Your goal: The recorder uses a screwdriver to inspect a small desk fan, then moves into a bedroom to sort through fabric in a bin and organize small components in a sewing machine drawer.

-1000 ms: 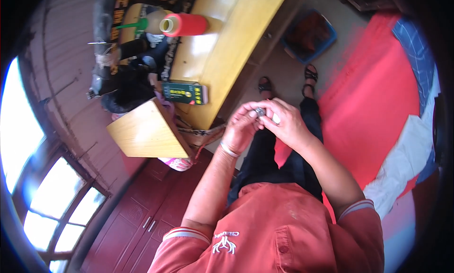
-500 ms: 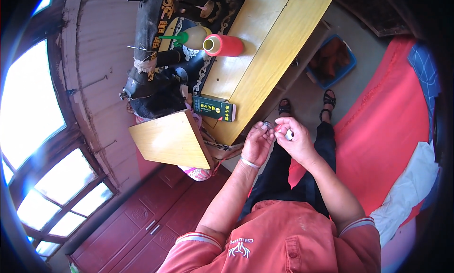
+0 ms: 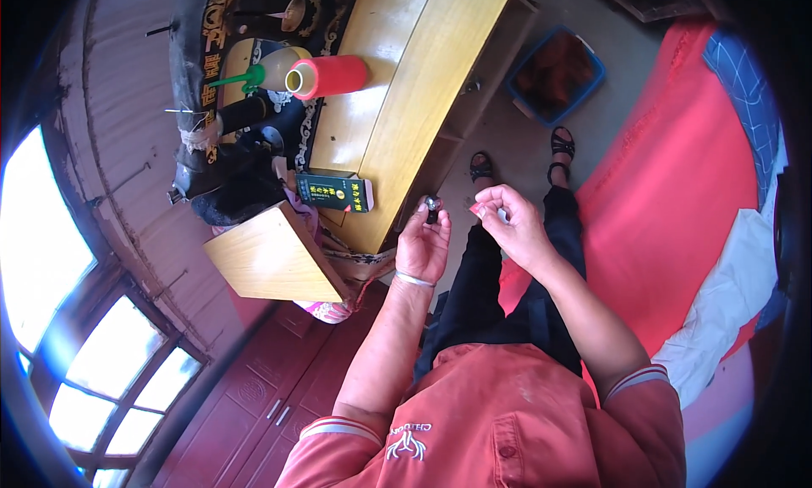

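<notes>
Curled left hand pinches a shiny piece.

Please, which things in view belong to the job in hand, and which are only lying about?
Belonging, it seems:
small metal part, in left hand
small red piece, in right hand
perhaps sewing machine, red spool

Apparently just lying about:
dark green box
bottle with green nozzle
blue basin

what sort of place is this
Probably a room at home used for sewing: there is a black sewing machine on a wooden table, a spool of red thread and a dark red cupboard.
</notes>
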A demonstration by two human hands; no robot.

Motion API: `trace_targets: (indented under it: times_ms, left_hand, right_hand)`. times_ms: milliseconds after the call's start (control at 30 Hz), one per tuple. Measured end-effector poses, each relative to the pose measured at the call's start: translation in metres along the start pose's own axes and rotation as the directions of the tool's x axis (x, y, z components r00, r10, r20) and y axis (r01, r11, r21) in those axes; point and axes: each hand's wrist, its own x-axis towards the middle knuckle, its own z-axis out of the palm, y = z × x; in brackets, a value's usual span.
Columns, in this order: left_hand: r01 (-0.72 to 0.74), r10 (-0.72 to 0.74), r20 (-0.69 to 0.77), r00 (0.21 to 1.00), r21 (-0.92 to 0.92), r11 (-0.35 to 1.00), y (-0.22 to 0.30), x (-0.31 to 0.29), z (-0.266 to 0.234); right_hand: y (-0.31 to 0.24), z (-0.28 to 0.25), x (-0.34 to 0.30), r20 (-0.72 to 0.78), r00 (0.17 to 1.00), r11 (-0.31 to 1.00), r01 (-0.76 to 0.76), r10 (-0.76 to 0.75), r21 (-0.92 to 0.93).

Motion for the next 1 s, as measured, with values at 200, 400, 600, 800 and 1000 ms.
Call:
trace_targets:
  times_ms: [200, 400, 600, 800, 1000]
  left_hand:
    - [-0.128, 0.118, -0.110, 0.987, -0.094, 0.987, 0.002, 0.007, -0.003]
    - [-0.202, 0.195, -0.174, 0.965, -0.025, 0.979, -0.001, 0.007, 0.015]
    - [-0.230, 0.225, -0.145, 0.964, -0.018, 0.973, 0.004, 0.008, 0.016]
    - [-0.329, 0.355, -0.207, 0.912, 0.149, 0.932, -0.001, 0.007, 0.014]
    - [-0.189, 0.213, -0.297, 0.931, 0.108, 0.976, -0.003, 0.005, 0.010]
  right_hand:
    - [0.001, -0.003, 0.000, 0.030, 0.999, 0.998, -0.010, 0.009, 0.056]
    - [0.008, -0.003, -0.002, 0.058, 0.998, 0.993, -0.034, 0.028, 0.109]
    - [0.014, -0.007, -0.004, 0.031, 0.999, 0.990, -0.025, 0.021, 0.142]
    - [-0.004, -0.005, -0.001, 0.131, 0.991, 0.953, -0.064, 0.025, 0.297]
    - [-0.017, 0.026, 0.011, -0.053, 0.971, 0.959, 0.240, -0.235, 0.151]
